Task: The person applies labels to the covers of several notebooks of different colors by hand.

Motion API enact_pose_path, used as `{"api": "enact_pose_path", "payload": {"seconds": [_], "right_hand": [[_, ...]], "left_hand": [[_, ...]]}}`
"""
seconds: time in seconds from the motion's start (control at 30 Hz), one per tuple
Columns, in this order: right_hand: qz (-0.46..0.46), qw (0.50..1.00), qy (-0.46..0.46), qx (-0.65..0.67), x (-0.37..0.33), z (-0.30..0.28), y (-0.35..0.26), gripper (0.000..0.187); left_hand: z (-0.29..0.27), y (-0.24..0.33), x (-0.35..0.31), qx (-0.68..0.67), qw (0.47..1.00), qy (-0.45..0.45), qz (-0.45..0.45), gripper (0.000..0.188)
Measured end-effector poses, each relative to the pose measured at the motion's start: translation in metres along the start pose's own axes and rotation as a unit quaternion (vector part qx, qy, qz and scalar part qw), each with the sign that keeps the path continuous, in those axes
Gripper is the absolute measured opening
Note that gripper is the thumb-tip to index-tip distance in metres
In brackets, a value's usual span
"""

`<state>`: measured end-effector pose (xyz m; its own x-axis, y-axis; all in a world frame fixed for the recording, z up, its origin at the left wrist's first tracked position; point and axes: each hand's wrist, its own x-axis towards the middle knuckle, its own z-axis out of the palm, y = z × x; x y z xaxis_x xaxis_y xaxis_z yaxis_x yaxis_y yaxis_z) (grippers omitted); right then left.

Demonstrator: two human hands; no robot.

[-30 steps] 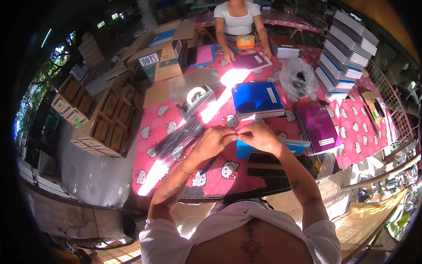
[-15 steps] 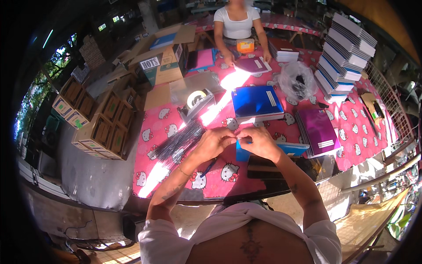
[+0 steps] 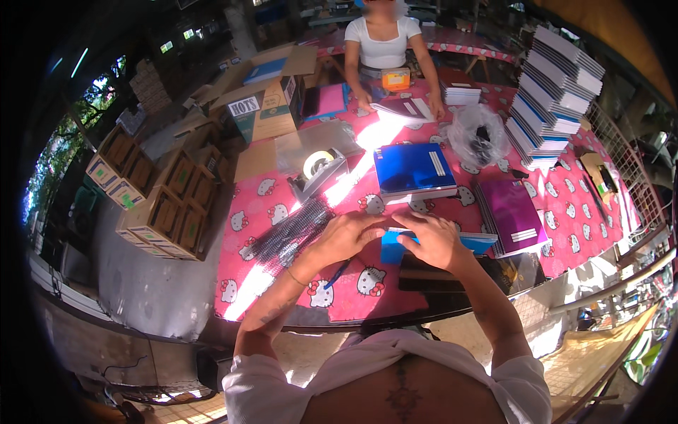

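Note:
My left hand (image 3: pixel 351 233) hovers near the left end of a light-blue notebook (image 3: pixel 477 242), its fingers stretched toward the right and nothing visible in them. My right hand (image 3: pixel 431 239) is over the same notebook, with thumb and fingers apart. It covers the notebook's middle, and I cannot tell whether it touches. Beneath the notebook's near side lies a dark flat board (image 3: pixel 431 280). Just beyond both hands sits a short stack of dark-blue notebooks (image 3: pixel 409 168). Purple notebooks (image 3: pixel 512 215) lie to the right. Left of my left hand is a bundle of black ridged strips (image 3: pixel 293 230).
A tape dispenser (image 3: pixel 318 177), a pen (image 3: pixel 337 274) and a crumpled plastic bag (image 3: pixel 477 134) lie on the pink patterned tablecloth (image 3: pixel 353 300). A tall notebook stack (image 3: pixel 554 99) rises at right. Cartons (image 3: pixel 169 205) stand at left. Opposite, a co-worker (image 3: pixel 385 42) handles a purple notebook (image 3: pixel 402 109).
My fingertips, pinched close together at the light-blue notebook's edge before, have loosened and spread. Across the table, the co-worker's purple notebook has shifted and tilted.

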<state>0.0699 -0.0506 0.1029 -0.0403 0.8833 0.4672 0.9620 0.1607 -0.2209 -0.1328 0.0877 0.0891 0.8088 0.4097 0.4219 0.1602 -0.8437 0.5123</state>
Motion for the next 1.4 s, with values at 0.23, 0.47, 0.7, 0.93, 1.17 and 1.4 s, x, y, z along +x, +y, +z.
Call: {"api": "enact_pose_path", "payload": {"seconds": [0.23,0.47,0.7,0.93,1.17,1.4], "right_hand": [[0.056,0.993,-0.087,0.047,-0.017,0.021,0.023,0.028],[0.041,0.996,-0.038,0.065,-0.018,0.029,0.031,0.026],[0.037,0.998,-0.039,0.034,-0.017,0.029,0.034,0.028],[0.055,0.993,-0.095,0.033,-0.025,0.003,0.048,0.029],[0.030,0.998,-0.049,0.011,-0.027,0.017,0.049,0.031],[0.028,0.999,-0.021,0.001,-0.031,0.021,0.060,0.031]], "left_hand": [[0.020,-0.002,0.002,0.027,0.997,0.047,0.049,0.030],[0.023,-0.002,0.011,0.030,0.996,0.048,0.076,0.026],[0.027,-0.004,0.019,0.052,0.997,0.004,0.049,0.024],[0.033,0.000,0.024,0.080,0.994,0.030,0.066,0.026],[0.125,0.002,-0.024,0.272,0.955,0.086,-0.079,0.093],[0.057,-0.021,0.010,0.169,0.976,0.123,-0.058,0.041]]}}
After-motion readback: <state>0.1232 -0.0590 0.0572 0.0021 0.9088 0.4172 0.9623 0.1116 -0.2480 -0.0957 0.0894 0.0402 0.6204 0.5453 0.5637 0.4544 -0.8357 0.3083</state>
